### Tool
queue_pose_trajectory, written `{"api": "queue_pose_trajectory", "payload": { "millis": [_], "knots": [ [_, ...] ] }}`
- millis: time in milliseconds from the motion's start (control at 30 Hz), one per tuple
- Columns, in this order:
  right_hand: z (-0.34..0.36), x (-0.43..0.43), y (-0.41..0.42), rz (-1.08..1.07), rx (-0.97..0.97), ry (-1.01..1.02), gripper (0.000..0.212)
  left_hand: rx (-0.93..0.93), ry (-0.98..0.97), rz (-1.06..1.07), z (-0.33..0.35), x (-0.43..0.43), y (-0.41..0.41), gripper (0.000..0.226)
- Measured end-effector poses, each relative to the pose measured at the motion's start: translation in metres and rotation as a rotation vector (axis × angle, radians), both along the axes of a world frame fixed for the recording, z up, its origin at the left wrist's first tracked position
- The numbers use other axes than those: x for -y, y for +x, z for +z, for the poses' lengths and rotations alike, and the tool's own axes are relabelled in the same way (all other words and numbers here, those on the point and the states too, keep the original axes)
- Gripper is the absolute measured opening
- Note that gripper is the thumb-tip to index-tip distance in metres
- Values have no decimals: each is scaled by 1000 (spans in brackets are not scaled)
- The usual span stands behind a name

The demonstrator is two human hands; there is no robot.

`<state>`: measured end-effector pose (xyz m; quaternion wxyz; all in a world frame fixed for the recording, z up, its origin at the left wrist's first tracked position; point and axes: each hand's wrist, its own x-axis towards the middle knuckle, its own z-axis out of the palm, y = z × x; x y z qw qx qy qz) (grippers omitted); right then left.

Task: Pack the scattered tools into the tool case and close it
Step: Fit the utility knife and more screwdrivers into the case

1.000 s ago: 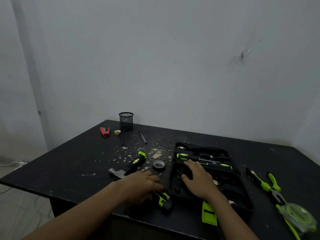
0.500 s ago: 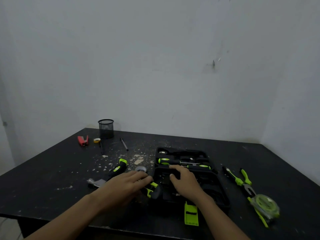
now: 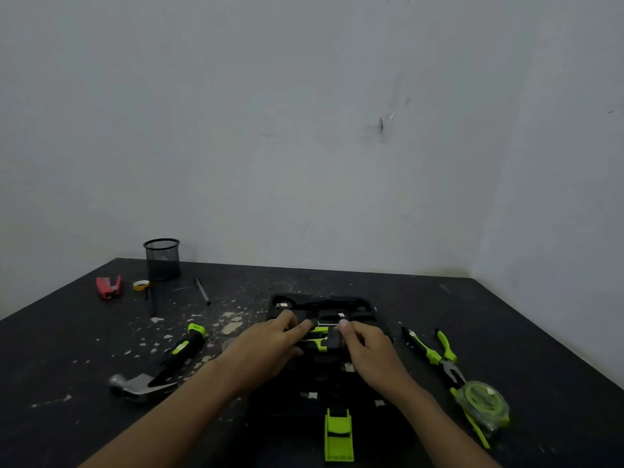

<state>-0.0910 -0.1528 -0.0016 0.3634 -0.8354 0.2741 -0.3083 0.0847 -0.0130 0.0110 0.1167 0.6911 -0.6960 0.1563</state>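
The black tool case [image 3: 366, 307] lies open in the middle of the dark table, with a green latch [image 3: 338, 437] at its near edge. Over the case's middle, my left hand [image 3: 266, 349] and my right hand [image 3: 371, 349] together grip a short black and green tool [image 3: 320, 337], one hand at each end. A hammer [image 3: 158, 373] with a black and green handle lies left of the case. Green-handled pliers [image 3: 442, 356] and a green tape measure [image 3: 481, 401] lie to the right. My hands hide most of the case's inside.
At the far left stand a black mesh cup [image 3: 162, 260], a red stapler [image 3: 108, 287], a small yellow tape roll [image 3: 141, 284] and two pens [image 3: 202, 290]. Pale flakes litter the table [image 3: 84, 336] between hammer and case. A wall corner rises behind.
My left hand lifted the short black and green tool from the table left of the case and carried it over the case. My right hand left the case's inside and took hold of it too.
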Motion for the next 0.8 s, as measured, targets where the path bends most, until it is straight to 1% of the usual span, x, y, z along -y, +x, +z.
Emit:
{"api": "queue_pose_trajectory", "payload": {
  "millis": [100, 133, 167, 267, 300, 333, 400, 467, 500, 567, 600, 633, 733, 800],
  "knots": [
    [3, 5, 1, 21, 96, 147, 62, -23, -42, -17, 2, 23, -2, 50],
    [7, 7, 1, 15, 123, 202, 66, -12, -58, -19, 2, 33, -1, 50],
    [10, 9, 2, 9, 157, 258, 62, 6, -73, -21, 3, 41, 2, 50],
    [13, 18, 5, 28, 260, 353, 25, 32, -101, -36, -2, 71, 10, 56],
    [14, 20, 7, 34, 282, 374, 17, 21, -110, -44, -1, 77, 11, 57],
    [14, 24, 10, 20, 295, 390, 15, -2, -119, -42, -2, 84, 13, 59],
    [9, 41, 20, -41, 318, 402, 14, -60, -156, -26, -6, 100, 19, 60],
    [9, 58, 29, -121, 352, 421, 16, -149, -219, 36, -11, 112, 27, 58],
    [9, 66, 32, -153, 374, 427, 17, -242, -260, 70, -14, 116, 30, 54],
    [9, 77, 37, -209, 390, 440, 18, -493, -358, 91, -24, 122, 34, 42],
    [7, 85, 40, -232, 393, 448, 18, -583, -394, 89, -29, 128, 36, 38],
    [6, 90, 43, -249, 394, 458, 18, -624, -414, 88, -34, 132, 38, 36],
    [-1, 103, 53, -272, 356, 410, 18, -611, -390, 98, -42, 143, 47, 32],
    [-7, 113, 55, -278, 281, 280, 21, -579, -367, 121, -43, 148, 53, 31]
  ]
}}
